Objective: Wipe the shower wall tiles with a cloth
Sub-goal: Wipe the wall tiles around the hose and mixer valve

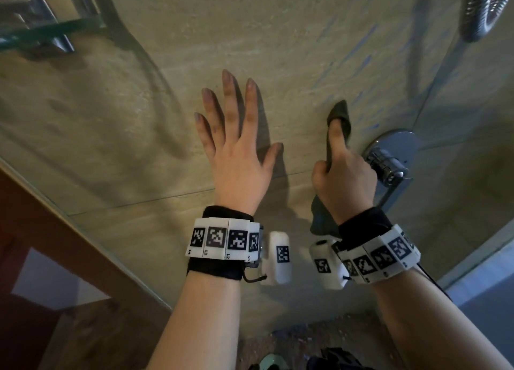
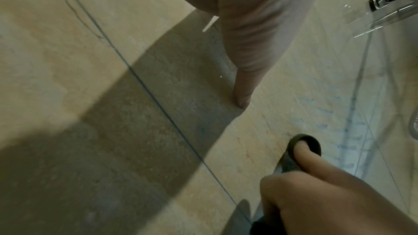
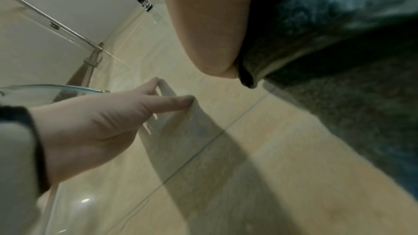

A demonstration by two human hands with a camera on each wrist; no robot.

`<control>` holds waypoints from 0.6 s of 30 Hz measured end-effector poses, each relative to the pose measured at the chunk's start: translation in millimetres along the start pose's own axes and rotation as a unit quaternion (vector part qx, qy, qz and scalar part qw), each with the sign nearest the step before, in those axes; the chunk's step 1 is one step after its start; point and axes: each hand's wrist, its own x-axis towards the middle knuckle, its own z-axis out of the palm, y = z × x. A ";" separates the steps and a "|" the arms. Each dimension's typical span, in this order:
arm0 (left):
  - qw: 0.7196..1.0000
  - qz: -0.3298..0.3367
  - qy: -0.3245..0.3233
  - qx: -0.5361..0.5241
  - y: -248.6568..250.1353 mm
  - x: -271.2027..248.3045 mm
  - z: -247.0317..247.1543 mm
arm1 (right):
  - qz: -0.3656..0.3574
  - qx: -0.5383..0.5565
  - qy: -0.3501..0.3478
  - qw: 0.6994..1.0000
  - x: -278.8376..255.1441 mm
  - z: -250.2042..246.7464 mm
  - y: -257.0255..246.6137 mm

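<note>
Head: cloth (image 1: 340,118) wrapped over right hand (image 1: 345,174) index, on wall tiles (image 1: 139,147).

i see beige wall tiles (image 1: 278,35) with faint darker streaks, thin grey grout lines and some pale blue smears near the corner. the cloth (image 1: 341,116) in my right hand (image 1: 345,174) is dark olive-grey, looking teal-grey and fuzzy in the right wrist view. the valve handle (image 1: 389,163) is shiny chrome. my wristbands (image 1: 222,238) are black under white blocks with black-and-white square codes. the glass shelf (image 1: 50,32) has a green edge.
</note>
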 end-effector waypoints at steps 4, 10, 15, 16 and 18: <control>1.000 0.000 -0.008 0.002 0.6 -0.4 0.1 | 0.010 0.023 -0.071 0.997 -16.3 10.1 -5.2; 1.000 -0.003 -0.010 -0.005 0.7 -0.5 -0.6 | -0.021 0.013 -0.070 0.997 -14.6 10.1 -8.8; 1.000 -0.007 -0.010 -0.010 3.9 -0.2 -0.5 | -0.002 0.011 -0.020 1.000 -5.7 2.3 -8.1; 1.000 -0.008 -0.010 -0.010 4.3 -0.3 -0.4 | 0.002 0.013 -0.034 0.999 -8.5 4.6 -9.6; 1.000 -0.008 -0.011 -0.008 4.6 -0.3 -0.4 | -0.007 0.023 -0.070 0.997 -17.2 12.4 -12.6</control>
